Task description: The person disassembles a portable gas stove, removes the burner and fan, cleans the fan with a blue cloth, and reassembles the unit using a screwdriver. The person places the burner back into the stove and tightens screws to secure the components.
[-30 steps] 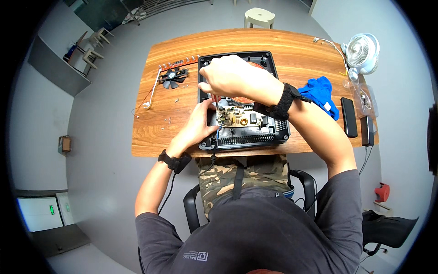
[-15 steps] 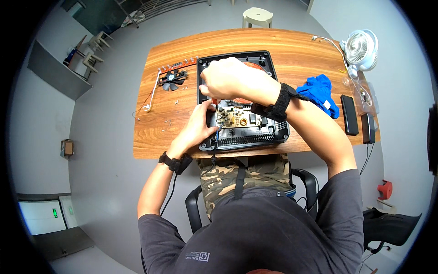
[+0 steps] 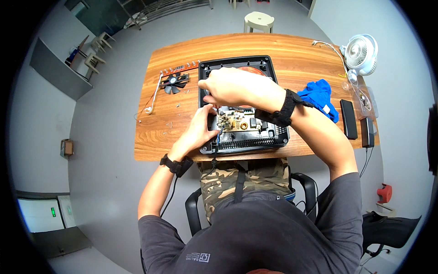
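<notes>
Wood-grain table point(image 3: 301, 61). Dark grey cloth shirt point(image 3: 273, 228), pale printed logo on chest. Open black plastic housing point(image 3: 248, 142) at table's near side, slotted vents. Right hand point(image 3: 228, 86) arched above it, palm down, fingers curled round screwdriver, handle mostly hidden. Left hand point(image 3: 200, 129) low, thumb and fingers bracketing circuit board's left end; how tight, cannot tell. Tan circuit board point(image 3: 237, 121) inside housing. Bladed black fan point(image 3: 174, 84) beyond left hand. Screwdriver point(image 3: 218, 109) shaft thin, pointing down. Tiny screws point(image 3: 178, 105) scattered.
</notes>
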The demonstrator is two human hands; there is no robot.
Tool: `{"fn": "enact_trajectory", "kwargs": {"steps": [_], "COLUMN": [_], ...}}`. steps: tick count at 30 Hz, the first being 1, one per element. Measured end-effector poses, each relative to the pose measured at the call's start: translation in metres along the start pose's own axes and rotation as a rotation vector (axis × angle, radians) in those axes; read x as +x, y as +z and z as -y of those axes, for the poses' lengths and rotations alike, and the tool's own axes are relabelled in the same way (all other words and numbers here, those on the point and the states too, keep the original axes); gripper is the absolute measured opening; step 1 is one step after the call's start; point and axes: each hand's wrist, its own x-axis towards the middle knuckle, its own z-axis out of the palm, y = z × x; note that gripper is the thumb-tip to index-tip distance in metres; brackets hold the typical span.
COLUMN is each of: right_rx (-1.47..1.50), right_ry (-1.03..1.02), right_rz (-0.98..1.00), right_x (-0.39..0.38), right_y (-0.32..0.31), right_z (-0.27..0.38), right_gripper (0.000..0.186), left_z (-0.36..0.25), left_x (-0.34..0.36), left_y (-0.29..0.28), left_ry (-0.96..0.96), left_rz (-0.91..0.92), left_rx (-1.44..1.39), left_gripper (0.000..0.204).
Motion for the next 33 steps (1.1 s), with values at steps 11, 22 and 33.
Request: {"fn": "enact_trajectory", "kwargs": {"steps": [11,22,33], "right_rx": [-0.030,-0.072,-0.012], "right_ry": [0.127,0.041,0.163], "right_rz": [0.047,-0.073,0.148], "right_x": [-0.007,0.004,0.004], "right_y": [-0.008,0.011,-0.014], "right_z": [0.007,0.001,0.006], "right_gripper": [0.036,0.024,0.028], "left_z": [-0.001,-0.002,-0.004], "left_x": [0.001,0.001,0.000], "left_y": [-0.003,-0.002,-0.001], "left_ry": [-0.085,-0.010,-0.018], "left_rz": [0.058,0.031,-0.015], "left_rx": [0.026,0.007,-0.029], "left_gripper": [0.078,0.083,0.068]}}
